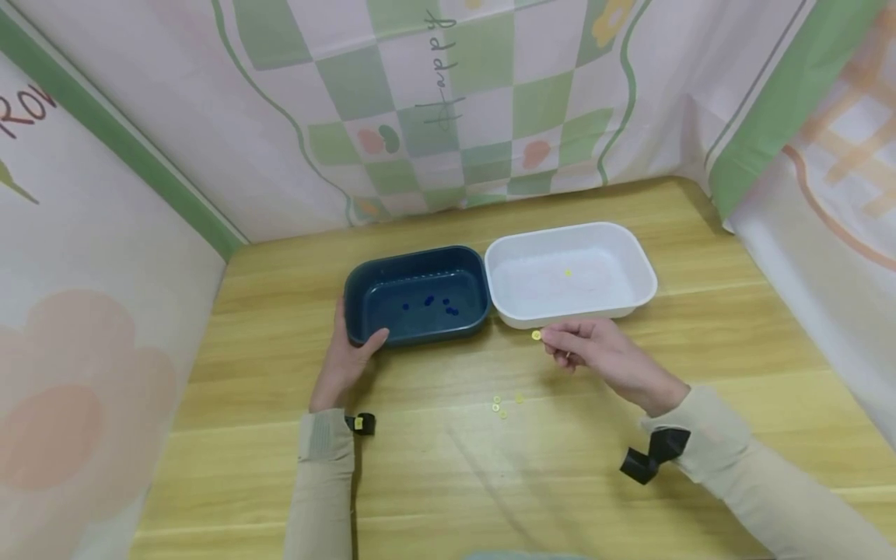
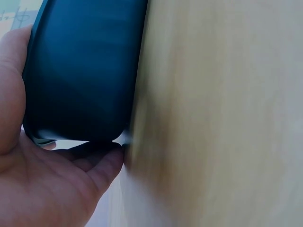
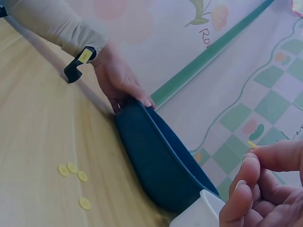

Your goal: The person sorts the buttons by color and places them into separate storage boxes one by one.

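Note:
My left hand grips the left end of a dark blue tray, thumb at the near rim and fingers against the end wall. Several small dark blue pieces lie on that tray's floor. Between thumb and forefinger my right hand pinches a yellow button, held just in front of the near wall of a white tray. One small yellow piece lies inside the white tray. On the table, several loose yellow buttons form a small group nearer to me.
Both trays stand side by side on a wood-grain table, their ends meeting. A printed curtain hangs behind the table, with more cloth at both sides. Black straps hang from the sleeves.

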`<state>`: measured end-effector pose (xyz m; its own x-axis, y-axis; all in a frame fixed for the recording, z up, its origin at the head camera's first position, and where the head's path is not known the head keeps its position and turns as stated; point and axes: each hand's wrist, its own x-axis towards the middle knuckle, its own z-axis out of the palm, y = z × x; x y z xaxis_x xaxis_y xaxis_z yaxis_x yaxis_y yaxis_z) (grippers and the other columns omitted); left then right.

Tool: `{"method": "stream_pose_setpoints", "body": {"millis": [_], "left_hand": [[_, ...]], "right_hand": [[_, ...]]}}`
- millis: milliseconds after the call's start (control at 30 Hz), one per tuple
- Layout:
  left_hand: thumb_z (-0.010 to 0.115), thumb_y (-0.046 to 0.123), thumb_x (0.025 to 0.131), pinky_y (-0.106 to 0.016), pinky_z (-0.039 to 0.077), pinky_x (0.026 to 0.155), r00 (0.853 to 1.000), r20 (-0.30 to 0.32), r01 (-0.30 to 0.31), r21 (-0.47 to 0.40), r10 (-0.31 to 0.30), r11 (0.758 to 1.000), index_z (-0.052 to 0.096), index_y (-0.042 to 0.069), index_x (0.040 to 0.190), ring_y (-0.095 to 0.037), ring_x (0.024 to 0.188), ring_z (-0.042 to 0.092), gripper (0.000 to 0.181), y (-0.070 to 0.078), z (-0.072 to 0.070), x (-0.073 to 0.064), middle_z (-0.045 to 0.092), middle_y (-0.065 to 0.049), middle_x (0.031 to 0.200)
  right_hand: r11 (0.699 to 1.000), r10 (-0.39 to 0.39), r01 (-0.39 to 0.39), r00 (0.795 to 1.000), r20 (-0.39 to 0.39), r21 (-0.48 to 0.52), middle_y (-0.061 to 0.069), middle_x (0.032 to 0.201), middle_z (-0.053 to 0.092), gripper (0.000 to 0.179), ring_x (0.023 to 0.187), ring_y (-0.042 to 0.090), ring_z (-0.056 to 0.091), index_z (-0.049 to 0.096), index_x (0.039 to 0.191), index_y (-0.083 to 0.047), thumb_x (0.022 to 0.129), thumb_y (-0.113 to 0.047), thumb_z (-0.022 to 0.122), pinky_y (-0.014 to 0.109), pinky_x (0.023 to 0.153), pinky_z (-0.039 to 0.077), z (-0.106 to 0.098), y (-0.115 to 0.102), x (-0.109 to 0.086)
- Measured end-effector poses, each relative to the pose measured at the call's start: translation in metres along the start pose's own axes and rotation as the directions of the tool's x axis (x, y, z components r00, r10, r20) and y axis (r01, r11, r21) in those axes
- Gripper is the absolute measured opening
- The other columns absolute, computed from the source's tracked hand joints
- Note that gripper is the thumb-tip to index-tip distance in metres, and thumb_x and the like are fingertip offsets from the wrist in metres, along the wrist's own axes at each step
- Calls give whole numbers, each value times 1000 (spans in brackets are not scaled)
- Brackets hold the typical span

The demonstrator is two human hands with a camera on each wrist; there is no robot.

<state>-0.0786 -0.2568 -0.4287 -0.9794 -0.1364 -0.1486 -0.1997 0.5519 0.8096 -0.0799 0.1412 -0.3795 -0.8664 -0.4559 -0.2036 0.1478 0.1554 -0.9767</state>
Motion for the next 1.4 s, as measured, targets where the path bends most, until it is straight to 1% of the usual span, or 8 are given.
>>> {"method": "stream_pose_setpoints", "body": {"millis": [167, 267, 467, 600, 700, 933, 1267, 1400], "left_hand": [[62, 51, 86, -50, 13, 112, 1000, 3, 0, -4, 0, 1000, -15, 41, 146, -26, 142, 7, 98, 0, 0, 2, -8, 7, 156], [62, 50, 86, -50, 13, 112, 1000, 4, 1, -13, -1, 1000, -14, 40, 146, -26, 142, 7, 98, 1, -1, 2, -7, 7, 156], [63, 50, 86, -50, 13, 112, 1000, -5, 5, -14, -6, 1000, -14, 42, 146, -26, 141, 7, 98, 2, -1, 2, -7, 6, 156], [63, 50, 85, -50, 13, 112, 1000, -4, -6, 1, 6, 1000, -14, 39, 147, -27, 141, 8, 100, 0, 0, 2, -6, 4, 156], [63, 51, 85, -50, 13, 112, 1000, -2, -14, 14, 14, 1000, -13, 33, 149, -28, 141, 8, 102, -1, 2, 1, -6, 3, 156], [63, 52, 84, -50, 14, 112, 1000, 2, 12, -3, -12, 1000, -13, 41, 147, -28, 141, 10, 99, -3, 5, -2, -4, 4, 156], [64, 50, 85, -49, 12, 112, 1000, -12, -7, -30, 7, 1000, -11, 32, 150, -27, 141, 8, 101, -2, 3, -1, -4, 4, 156], [64, 49, 85, -48, 12, 113, 1000, -21, -6, -24, 6, 1000, -11, 36, 149, -25, 141, 8, 100, -2, 3, 0, -4, 5, 156]], "right_hand": [[999, -31, 30, 998, -48, -28, 9, 79, 60, 33, 68, 14, 55, 64, 97, 3, 94, -30, 58, 29, 61, 51, -8, -10, 1], [971, -112, 77, 983, -146, -227, 8, 81, 63, 35, 71, 18, 59, 66, 100, 0, 95, -33, 56, 26, 60, 51, -22, -22, 6], [734, -269, 18, 925, -267, -679, 14, 89, 66, 34, 75, 24, 59, 68, 101, 0, 97, -30, 52, 33, 63, 47, -56, -34, 30], [627, -193, -86, 946, -261, -774, 15, 92, 67, 29, 69, 24, 58, 68, 100, 0, 95, -22, 50, 40, 60, 46, -71, -28, 46], [577, -107, -154, 959, -261, -802, 12, 93, 67, 27, 65, 23, 55, 67, 100, -2, 92, -19, 48, 38, 55, 44, -75, -19, 56], [550, -51, -207, 959, -280, -809, 10, 89, 65, 25, 69, 26, 55, 68, 98, -4, 89, -18, 49, 40, 54, 43, -78, -3, 70], [577, -99, -206, 943, -318, -790, 14, 96, 66, 24, 74, 26, 57, 67, 100, -3, 93, -20, 52, 40, 56, 44, -81, -2, 67], [590, -107, -207, 938, -330, -781, 13, 96, 66, 22, 76, 26, 57, 67, 100, -4, 93, -20, 54, 40, 57, 44, -83, 0, 67]]}}
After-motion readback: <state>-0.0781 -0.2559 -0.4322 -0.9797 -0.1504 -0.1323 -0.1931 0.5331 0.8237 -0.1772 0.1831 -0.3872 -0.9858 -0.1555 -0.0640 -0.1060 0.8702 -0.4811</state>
